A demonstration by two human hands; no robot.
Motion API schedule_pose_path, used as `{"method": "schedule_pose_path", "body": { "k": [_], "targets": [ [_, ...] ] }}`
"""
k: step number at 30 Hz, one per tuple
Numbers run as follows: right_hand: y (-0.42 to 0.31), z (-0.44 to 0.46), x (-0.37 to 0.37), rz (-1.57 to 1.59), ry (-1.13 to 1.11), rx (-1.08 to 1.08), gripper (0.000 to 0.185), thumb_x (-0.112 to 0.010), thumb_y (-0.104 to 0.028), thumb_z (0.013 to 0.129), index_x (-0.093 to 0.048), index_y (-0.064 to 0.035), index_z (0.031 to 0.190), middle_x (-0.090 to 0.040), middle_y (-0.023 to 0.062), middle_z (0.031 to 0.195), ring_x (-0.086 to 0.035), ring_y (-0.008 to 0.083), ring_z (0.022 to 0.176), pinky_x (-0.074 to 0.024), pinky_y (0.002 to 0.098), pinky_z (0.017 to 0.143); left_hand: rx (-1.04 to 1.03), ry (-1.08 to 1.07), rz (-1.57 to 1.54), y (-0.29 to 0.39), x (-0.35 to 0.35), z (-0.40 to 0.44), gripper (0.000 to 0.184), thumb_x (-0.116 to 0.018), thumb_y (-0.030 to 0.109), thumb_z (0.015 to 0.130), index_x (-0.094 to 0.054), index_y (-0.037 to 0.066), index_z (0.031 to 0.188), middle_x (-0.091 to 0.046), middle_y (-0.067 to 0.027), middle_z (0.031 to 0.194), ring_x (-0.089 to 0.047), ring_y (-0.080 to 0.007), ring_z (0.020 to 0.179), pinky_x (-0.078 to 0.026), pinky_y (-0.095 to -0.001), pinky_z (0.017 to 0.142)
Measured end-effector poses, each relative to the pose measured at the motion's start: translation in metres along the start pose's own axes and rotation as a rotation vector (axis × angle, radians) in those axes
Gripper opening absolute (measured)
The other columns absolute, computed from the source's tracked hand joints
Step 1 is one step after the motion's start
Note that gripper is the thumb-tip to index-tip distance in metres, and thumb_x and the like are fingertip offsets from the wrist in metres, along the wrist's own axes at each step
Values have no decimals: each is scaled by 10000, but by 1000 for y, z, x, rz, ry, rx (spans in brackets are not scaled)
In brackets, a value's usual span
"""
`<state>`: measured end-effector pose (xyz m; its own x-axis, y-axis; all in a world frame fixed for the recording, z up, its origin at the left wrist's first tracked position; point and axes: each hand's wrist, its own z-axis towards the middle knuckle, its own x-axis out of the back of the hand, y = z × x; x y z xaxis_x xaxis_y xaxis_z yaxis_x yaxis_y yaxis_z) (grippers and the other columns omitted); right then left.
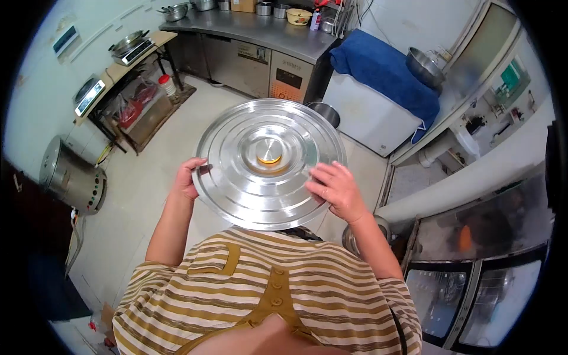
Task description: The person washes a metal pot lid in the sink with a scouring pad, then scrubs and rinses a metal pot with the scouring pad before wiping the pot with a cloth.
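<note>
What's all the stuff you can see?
Lid: one, silver, centre
Counter: one, grey, back
Pots: several, silver, on counter
Bowl: one, yellow, on counter
Chest: one, white, back right
Cloth: one, blue, over chest
Basin: one, silver, by cloth
Table: one, tan, upper left
Pan: one, silver, table's far end
Jar: one, red-and-white, by table
Drum: one, silver, far left
Cabinet: one, black-framed, lower right
Shirt: one, brown-striped, bottom
Left hand: one, bare, lid's rim
Right hand: one, bare, lid's right

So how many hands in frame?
2. The left hand grips the metal lid at its left rim; the right hand is over its right side, contact unclear. No others show.
</note>
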<state>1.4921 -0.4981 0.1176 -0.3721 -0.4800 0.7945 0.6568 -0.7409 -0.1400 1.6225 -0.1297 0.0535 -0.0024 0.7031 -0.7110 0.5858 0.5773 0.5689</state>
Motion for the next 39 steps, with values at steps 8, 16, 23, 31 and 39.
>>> {"method": "schedule_pose_path", "body": {
  "k": [8,16,23,31,39],
  "targets": [
    [102,-27,-62,913,510,-1494,569,-515,-384,868,-344,-48,1294,-519,171,1161,-540,276,1008,-458,431,842,45,-96,122,24,-72,154,143,-583,73,709,-588,-15,822,-621,-116,805,-609,-223,737,-509,-359,726],
    [180,-37,-91,1455,455,-1618,314,-520,-272,880,-456,-68,1110,-585,55,904,-572,169,736,-532,330,647,227,-148,197,-3,-124,290,77,-584,72,711,-572,30,775,-584,-60,758,-581,-187,691,-491,-336,718],
    [323,-66,-122,1495,461,-1769,209,-531,-102,810,-493,-52,1009,-601,71,871,-610,195,735,-537,344,665,313,-113,355,-36,-168,412,165,-585,76,708,-583,39,869,-592,-48,778,-582,-177,731,-491,-335,724],
    [440,-113,-165,1599,675,-1925,103,-514,-17,750,-519,-18,853,-581,94,767,-579,218,650,-522,349,612,437,-22,1036,-52,-210,542,391,-574,419,822,-580,102,1051,-584,-36,926,-540,-127,840,-447,-266,735],
    [508,-171,-211,1338,707,-2120,82,-492,28,735,-521,31,812,-554,132,757,-575,252,649,-542,401,594,-708,-315,2160,0,-243,705,506,-552,315,824,-457,28,1229,-390,-194,1315,-380,-339,1216,-325,-403,1002]
  ]
}}
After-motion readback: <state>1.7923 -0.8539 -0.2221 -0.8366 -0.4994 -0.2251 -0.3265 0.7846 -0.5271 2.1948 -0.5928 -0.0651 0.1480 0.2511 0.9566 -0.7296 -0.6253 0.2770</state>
